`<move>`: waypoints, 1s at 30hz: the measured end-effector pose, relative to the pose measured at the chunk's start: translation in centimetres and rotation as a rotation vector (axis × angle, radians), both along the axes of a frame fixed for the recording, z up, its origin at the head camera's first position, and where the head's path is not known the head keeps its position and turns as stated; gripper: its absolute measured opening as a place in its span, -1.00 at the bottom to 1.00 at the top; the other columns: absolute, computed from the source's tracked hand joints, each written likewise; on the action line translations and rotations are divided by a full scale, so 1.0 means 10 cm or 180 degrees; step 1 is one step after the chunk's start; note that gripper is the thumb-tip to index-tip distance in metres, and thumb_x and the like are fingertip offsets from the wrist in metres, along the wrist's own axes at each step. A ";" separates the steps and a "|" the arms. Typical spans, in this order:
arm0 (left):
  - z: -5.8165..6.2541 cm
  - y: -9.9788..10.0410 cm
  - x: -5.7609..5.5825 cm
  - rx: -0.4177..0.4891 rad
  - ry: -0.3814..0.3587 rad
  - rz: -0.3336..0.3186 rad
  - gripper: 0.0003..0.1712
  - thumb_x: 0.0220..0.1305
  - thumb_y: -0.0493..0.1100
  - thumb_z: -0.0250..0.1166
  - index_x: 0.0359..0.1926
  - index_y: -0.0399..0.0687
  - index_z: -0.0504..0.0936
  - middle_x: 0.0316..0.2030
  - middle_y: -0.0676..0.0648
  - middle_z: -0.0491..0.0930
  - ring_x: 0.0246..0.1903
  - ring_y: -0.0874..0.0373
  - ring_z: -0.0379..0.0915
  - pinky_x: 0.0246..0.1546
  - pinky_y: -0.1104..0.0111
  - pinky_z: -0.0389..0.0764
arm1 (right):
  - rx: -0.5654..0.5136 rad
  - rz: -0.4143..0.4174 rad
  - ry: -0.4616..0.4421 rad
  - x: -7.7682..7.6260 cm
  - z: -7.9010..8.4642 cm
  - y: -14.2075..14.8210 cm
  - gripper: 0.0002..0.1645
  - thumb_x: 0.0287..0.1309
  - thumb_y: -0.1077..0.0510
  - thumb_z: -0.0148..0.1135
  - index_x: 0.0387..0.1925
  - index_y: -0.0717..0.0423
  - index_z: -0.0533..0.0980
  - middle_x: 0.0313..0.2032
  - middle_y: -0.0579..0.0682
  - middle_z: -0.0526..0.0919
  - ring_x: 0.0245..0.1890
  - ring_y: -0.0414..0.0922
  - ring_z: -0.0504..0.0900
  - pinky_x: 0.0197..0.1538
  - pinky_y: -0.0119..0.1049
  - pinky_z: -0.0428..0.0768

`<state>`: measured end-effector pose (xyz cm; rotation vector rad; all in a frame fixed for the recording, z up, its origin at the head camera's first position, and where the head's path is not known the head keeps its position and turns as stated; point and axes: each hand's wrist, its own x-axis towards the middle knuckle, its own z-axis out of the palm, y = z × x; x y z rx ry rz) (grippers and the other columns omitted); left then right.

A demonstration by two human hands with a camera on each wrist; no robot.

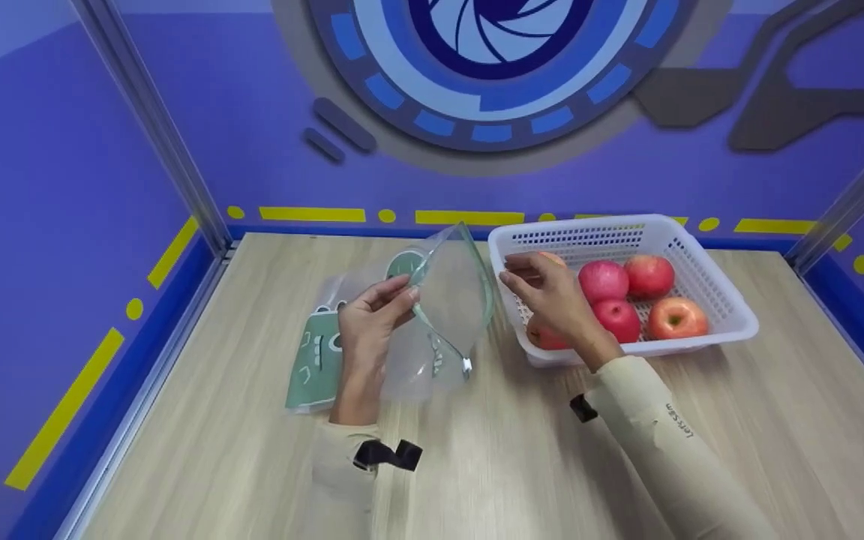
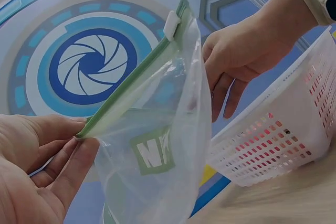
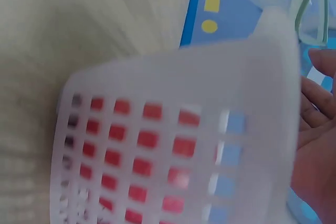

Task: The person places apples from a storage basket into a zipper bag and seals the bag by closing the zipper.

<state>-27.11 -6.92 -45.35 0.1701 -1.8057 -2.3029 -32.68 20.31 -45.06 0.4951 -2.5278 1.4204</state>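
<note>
White basket on the table, one of it, perforated walls. Apples inside: I count six visible, reds and yellowish-reds; right hand partly covers the left side, so maybe more. Red also shows through the basket's holes.

One zip bag, see-through, green zip edge, one white slider. It's held up above the table, just left of the basket, mouth gaping. Left hand pinches its zip edge, thumb against fingers. Right hand is over the basket's left rim, near the bag mouth; fingers loosely bent, released.

Flat plastic packaging lies behind and left of the left hand, green print with white line marks; one piece or several, can't tell.

Writing: green label on the held bag, white letters, first reads "N", next one unclear. Right sleeve has small dark lettering starting "Let's", rest unsure. Two black straps, one per wrist.
</note>
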 end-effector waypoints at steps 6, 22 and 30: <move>0.02 0.00 -0.01 -0.0010 0.0028 -0.0007 -0.73 0.35 -0.29 0.50 0.05 -0.14 0.82 -0.08 -0.17 0.75 -0.09 -0.02 0.77 0.01 0.28 0.75 | 0.0081 -0.0185 0.0082 -0.10 -0.02 0.13 -0.44 0.41 0.14 0.42 0.34 0.25 0.52 0.25 0.22 0.64 0.23 0.15 0.64 0.31 0.09 0.60; 0.01 -0.04 0.01 -0.0063 0.0085 0.0012 -0.73 0.38 -0.27 0.48 0.07 -0.16 0.81 -0.08 -0.18 0.74 -0.09 -0.02 0.76 0.02 0.29 0.75 | 0.0615 -0.0682 -0.0156 -0.42 -0.21 0.46 -0.28 0.45 0.13 0.36 0.45 0.40 0.35 0.38 0.38 0.45 0.40 0.30 0.42 0.47 0.23 0.36; 0.01 -0.05 0.01 -0.0063 0.0097 -0.0009 -0.73 0.38 -0.27 0.48 0.08 -0.16 0.81 -0.08 -0.18 0.73 -0.09 -0.02 0.76 0.03 0.29 0.74 | 0.0694 -0.0643 -0.0335 -0.52 -0.29 0.48 -0.26 0.43 0.20 0.36 0.48 0.42 0.30 0.34 0.40 0.47 0.33 0.29 0.51 0.42 0.21 0.44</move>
